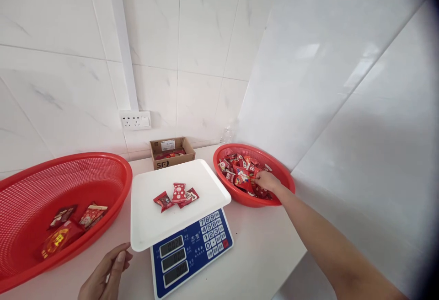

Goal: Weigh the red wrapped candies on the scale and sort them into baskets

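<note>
My right hand (267, 181) reaches into the right red basket (286, 172), its fingers closed at a red wrapped snack packet (253, 175) among many others; the fingertips are partly hidden. Beside it in the basket lies a larger red packet with a colourful print (242, 178). My left hand (108, 270) is low, just left of the scale's front corner, loosely closed with no object visible in it. On the white pan (147, 217) of the digital scale (195, 249) rest three small red snack packets (179, 192), two of them overlapping.
On the left stands a larger red basket (125, 176) with a few packets (61, 240) inside. Behind the scale, against the tiled wall, sits an open cardboard box (187, 152) holding red packets. A wall socket (135, 120) is above the white table (260, 245).
</note>
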Available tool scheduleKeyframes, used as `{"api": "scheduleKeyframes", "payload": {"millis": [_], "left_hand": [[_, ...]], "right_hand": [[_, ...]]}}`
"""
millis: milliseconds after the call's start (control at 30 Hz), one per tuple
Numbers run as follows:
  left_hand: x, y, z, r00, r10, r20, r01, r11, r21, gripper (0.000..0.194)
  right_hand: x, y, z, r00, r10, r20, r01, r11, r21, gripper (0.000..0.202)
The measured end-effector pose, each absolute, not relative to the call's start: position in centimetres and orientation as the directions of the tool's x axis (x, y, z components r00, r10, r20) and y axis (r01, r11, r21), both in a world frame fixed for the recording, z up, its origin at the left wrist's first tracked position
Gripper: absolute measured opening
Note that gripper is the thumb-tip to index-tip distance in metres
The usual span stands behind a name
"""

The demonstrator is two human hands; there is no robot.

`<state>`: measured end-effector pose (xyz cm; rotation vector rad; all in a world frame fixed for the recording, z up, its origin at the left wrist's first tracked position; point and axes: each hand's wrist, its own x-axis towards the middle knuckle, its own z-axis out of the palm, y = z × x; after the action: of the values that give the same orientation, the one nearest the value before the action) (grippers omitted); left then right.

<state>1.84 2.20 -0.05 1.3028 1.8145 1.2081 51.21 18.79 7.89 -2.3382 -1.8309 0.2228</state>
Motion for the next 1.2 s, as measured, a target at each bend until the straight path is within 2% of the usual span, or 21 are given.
{"api": "scheduleKeyframes", "payload": {"millis": [133, 233, 300, 400, 533, 633, 733, 833, 900, 967, 1067, 1200], "left_hand": [[2.5, 1.7, 1.2, -0.343, 0.931, 0.127, 0.394, 0.019, 0.919, 0.053], [3.2, 1.4, 2.0, -0.307, 0.936, 0.173, 0.402, -0.037, 0.915, 0.045], [3.4, 1.3, 2.2, -0.291, 0.939, 0.185, 0.402, -0.055, 0.914, 0.041], [3.4, 1.1, 2.3, -0.289, 0.938, 0.194, 0.396, -0.067, 0.916, 0.038], [3.4, 1.0, 2.5, -0.292, 0.934, 0.204, 0.396, -0.076, 0.915, 0.036], [3.3, 0.9, 2.5, -0.284, 0.936, 0.209, 0.394, -0.085, 0.915, 0.035], [3.3, 0.9, 2.3, -0.277, 0.935, 0.223, 0.403, -0.098, 0.910, 0.033], [3.2, 0.9, 2.0, -0.273, 0.931, 0.241, 0.407, -0.115, 0.906, 0.033], [3.2, 0.8, 2.0, -0.270, 0.930, 0.248, 0.406, -0.123, 0.905, 0.032], [3.2, 0.8, 2.0, -0.270, 0.929, 0.252, 0.406, -0.128, 0.905, 0.032], [3.2, 0.8, 2.1, -0.279, 0.926, 0.256, 0.405, -0.128, 0.905, 0.032], [3.3, 0.9, 2.1, -0.271, 0.927, 0.258, 0.402, -0.135, 0.906, 0.031]], "right_hand": [[49.5, 18.3, 10.5, 0.282, 0.958, 0.055, 0.948, -0.269, -0.167, 0.012], [46.4, 18.1, 13.1, 0.214, 0.968, 0.132, 0.960, -0.184, -0.210, 0.015], [43.0, 17.6, 14.4, 0.067, 0.986, 0.154, 0.933, -0.007, -0.360, 0.019], [37.0, 16.4, 15.0, -0.231, 0.972, 0.041, 0.822, 0.217, -0.527, 0.022], [30.5, 14.8, 14.2, -0.505, 0.857, -0.102, 0.708, 0.343, -0.618, 0.020], [28.3, 14.6, 13.7, -0.607, 0.780, -0.151, 0.662, 0.392, -0.639, 0.020], [27.7, 15.5, 14.0, -0.568, 0.816, -0.104, 0.670, 0.386, -0.634, 0.022], [27.8, 17.0, 14.1, -0.387, 0.921, 0.054, 0.712, 0.336, -0.616, 0.026], [27.9, 18.0, 13.4, -0.256, 0.959, 0.121, 0.695, 0.270, -0.666, 0.029], [28.1, 18.8, 12.2, -0.178, 0.978, 0.113, 0.625, 0.200, -0.755, 0.033], [28.5, 19.2, 10.2, -0.193, 0.979, 0.067, 0.604, 0.172, -0.778, 0.037], [28.8, 18.2, 8.8, -0.326, 0.931, 0.166, 0.714, 0.358, -0.602, 0.051]]}}
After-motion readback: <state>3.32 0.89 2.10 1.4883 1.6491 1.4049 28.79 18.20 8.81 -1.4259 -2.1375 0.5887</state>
